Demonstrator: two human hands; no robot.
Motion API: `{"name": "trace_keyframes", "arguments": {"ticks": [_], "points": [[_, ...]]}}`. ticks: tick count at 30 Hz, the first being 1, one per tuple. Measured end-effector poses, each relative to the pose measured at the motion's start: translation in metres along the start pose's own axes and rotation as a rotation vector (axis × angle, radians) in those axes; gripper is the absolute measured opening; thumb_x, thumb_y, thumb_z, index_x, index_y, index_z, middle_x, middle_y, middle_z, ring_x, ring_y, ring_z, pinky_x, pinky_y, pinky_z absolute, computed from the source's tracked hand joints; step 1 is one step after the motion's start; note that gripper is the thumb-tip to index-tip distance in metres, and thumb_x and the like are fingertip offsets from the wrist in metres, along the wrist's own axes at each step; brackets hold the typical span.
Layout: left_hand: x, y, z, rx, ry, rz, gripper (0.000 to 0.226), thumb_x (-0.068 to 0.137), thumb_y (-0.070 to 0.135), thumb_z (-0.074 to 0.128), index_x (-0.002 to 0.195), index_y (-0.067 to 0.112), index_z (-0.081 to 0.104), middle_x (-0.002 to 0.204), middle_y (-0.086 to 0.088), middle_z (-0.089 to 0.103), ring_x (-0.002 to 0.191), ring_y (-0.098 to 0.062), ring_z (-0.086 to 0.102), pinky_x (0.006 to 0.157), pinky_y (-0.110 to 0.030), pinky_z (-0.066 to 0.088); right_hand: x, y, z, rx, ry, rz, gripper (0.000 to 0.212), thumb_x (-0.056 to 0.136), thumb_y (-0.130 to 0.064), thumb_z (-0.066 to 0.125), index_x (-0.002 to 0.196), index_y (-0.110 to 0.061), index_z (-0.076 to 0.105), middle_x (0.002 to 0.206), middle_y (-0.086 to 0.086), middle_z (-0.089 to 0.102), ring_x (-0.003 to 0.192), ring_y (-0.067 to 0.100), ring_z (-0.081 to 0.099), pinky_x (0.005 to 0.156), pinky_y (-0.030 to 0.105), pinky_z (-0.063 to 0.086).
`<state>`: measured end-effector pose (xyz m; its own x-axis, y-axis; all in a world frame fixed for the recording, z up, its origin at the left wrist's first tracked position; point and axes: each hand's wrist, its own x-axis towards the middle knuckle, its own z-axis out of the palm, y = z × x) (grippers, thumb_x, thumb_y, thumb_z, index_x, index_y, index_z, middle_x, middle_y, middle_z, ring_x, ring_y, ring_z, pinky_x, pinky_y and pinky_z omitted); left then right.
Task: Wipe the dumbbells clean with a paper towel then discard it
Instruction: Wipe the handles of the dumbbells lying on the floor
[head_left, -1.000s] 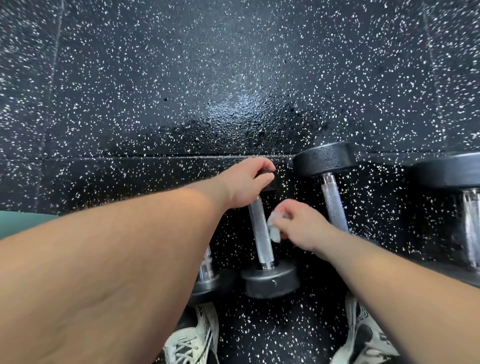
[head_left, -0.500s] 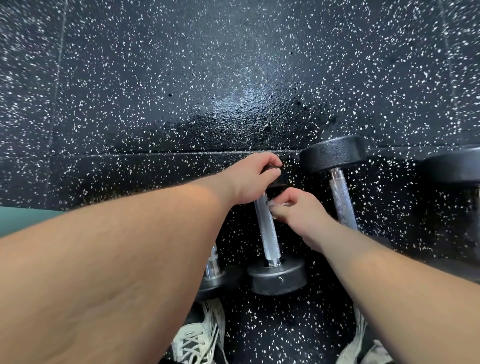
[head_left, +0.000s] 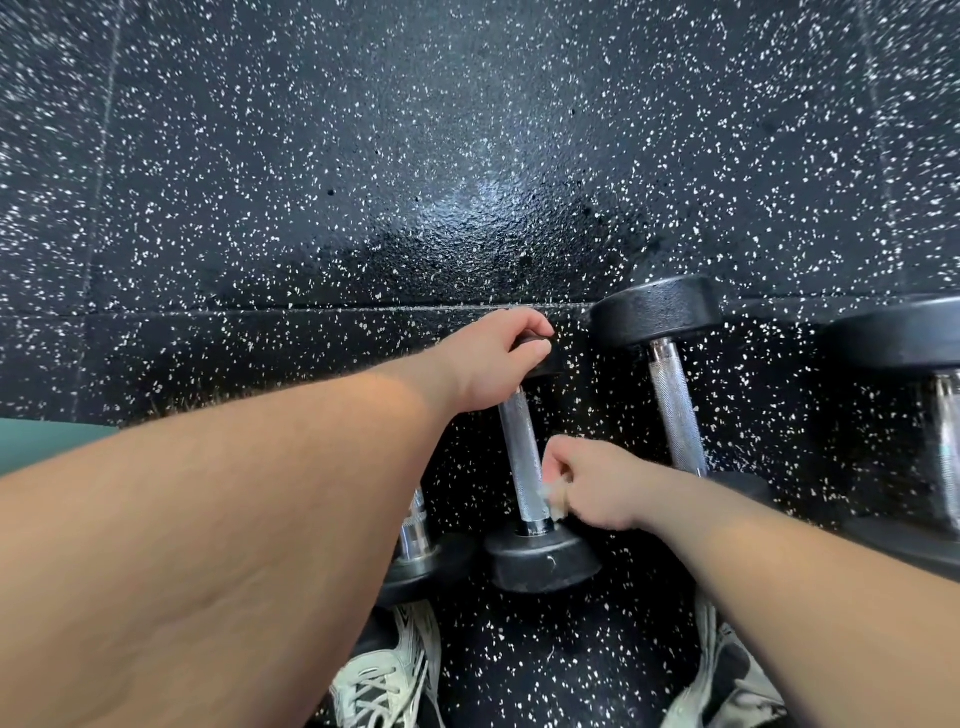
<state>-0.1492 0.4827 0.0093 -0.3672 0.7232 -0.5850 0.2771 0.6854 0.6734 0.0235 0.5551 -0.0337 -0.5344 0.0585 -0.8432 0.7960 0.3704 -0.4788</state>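
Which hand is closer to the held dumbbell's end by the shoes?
Right. The right hand holds a towel on the bar just above the near end; the left hand grips the far end.

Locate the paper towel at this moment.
In the head view, just right of centre, the paper towel is bunched in the right hand, at the near end of the handle of the dumbbell whose far head the left hand grips.

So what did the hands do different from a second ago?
The right hand, pinching the paper towel, slid up the handle to the far end, then back down toward the near weight. The left hand kept gripping the far weight. The neighbouring dumbbell stayed where it was.
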Motion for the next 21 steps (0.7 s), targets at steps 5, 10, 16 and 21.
{"name": "trace_keyframes", "arguments": {"ticks": [5, 10, 16, 21], "points": [[0.000, 0.000, 0.000, 0.001, 0.004, 0.008, 0.025, 0.104, 0.028, 0.048, 0.127, 0.024, 0.057, 0.087, 0.017, 0.054, 0.072, 0.006, 0.047, 0.059, 0.003, 0.032, 0.020, 0.003, 0.003, 0.742, 0.336, 0.159, 0.015, 0.095, -0.012, 0.058, 0.082, -0.020, 0.060, 0.079, 0.010, 0.072, 0.081, 0.019, 0.068, 0.079, 0.038, 0.061], [0.000, -0.001, 0.001, -0.004, 0.018, 0.019, 0.025, 0.103, 0.027, 0.049, 0.126, 0.023, 0.057, 0.089, 0.018, 0.053, 0.075, 0.006, 0.048, 0.062, 0.002, 0.032, 0.038, -0.027, 0.007, 1.010, 0.243, 0.157, 0.028, 0.097, 0.004, 0.044, 0.093, -0.015, 0.064, 0.085, 0.005, 0.064, 0.073, 0.017, 0.059, 0.083, 0.041, 0.059], [0.002, -0.003, 0.001, -0.009, 0.022, 0.023, 0.025, 0.103, 0.028, 0.050, 0.126, 0.025, 0.058, 0.093, 0.017, 0.055, 0.080, -0.002, 0.050, 0.063, -0.002, 0.033, 0.042, -0.044, 0.010, 1.103, 0.374, 0.187, 0.037, 0.087, 0.008, 0.039, 0.091, -0.011, 0.070, 0.094, 0.020, 0.074, 0.088, 0.038, 0.069, 0.085, 0.054, 0.058], [0.002, -0.004, 0.001, -0.015, 0.022, 0.029, 0.024, 0.103, 0.028, 0.050, 0.125, 0.024, 0.058, 0.085, 0.018, 0.053, 0.074, 0.006, 0.048, 0.062, 0.002, 0.032, 0.040, -0.044, 0.010, 1.172, 0.247, 0.267, 0.030, 0.095, 0.001, 0.037, 0.102, -0.009, 0.064, 0.077, 0.018, 0.071, 0.075, 0.034, 0.070, 0.074, 0.044, 0.060]]}}
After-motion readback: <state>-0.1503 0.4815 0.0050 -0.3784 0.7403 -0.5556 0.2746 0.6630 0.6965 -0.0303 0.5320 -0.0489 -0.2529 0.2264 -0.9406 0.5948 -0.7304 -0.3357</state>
